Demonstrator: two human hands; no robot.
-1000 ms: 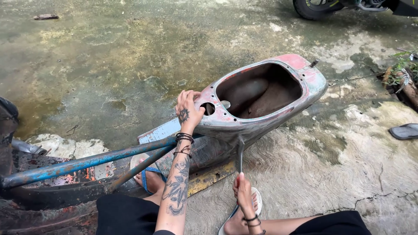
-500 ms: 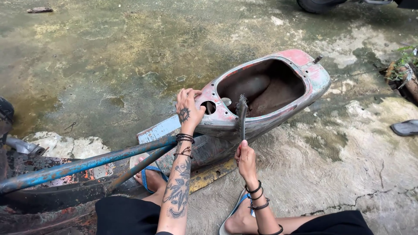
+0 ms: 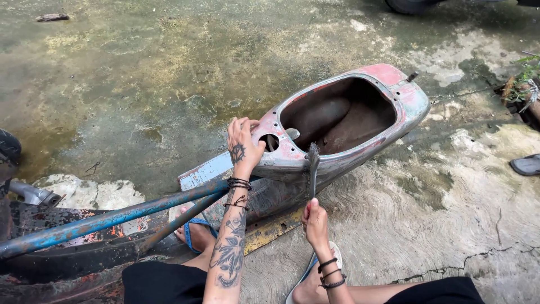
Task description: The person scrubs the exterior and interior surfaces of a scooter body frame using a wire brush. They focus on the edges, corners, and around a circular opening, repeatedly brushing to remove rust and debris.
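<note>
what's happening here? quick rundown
A person sits on wet concrete ground working on an old scooter body shell, its paint worn and rusty. The left hand grips the shell's front rim. The right hand holds a wire brush upright, bristles against the shell's near side. A blue frame tube runs off to the left.

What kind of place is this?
Likely an outdoor yard used for scooter repair: stained, cracked concrete ground, a stripped old scooter body shell, a wheel at the top edge, weeds at right.
</note>
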